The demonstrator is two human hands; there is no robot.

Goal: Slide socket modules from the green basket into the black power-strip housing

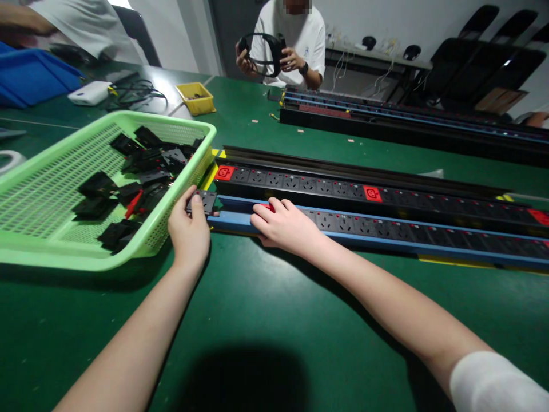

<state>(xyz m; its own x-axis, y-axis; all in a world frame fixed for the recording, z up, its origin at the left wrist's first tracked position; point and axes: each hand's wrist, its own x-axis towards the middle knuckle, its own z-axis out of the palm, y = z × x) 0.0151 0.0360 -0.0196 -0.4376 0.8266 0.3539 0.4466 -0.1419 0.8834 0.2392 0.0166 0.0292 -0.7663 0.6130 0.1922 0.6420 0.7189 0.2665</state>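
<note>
My left hand [191, 232] pinches a black socket module [205, 202] at the left end of a blue channel [234, 220]. My right hand [287, 226] is over the same channel, its fingers closed on a red socket module [268, 208] that is partly hidden under them. Black sockets [360, 225] fill the channel to the right of that hand. Just behind lies a black strip [291, 182] with black and red sockets. A green basket [160, 243] of loose black modules and a red one stands left of my left hand.
Further back are a small yellow bin [197, 103], cables [137, 94], a white box [90, 92], a blue bin [34, 74] and more long strips [386, 123]. Across the table, a person [287, 43] holds a black headset [266, 54]. Another person's arm is at upper left.
</note>
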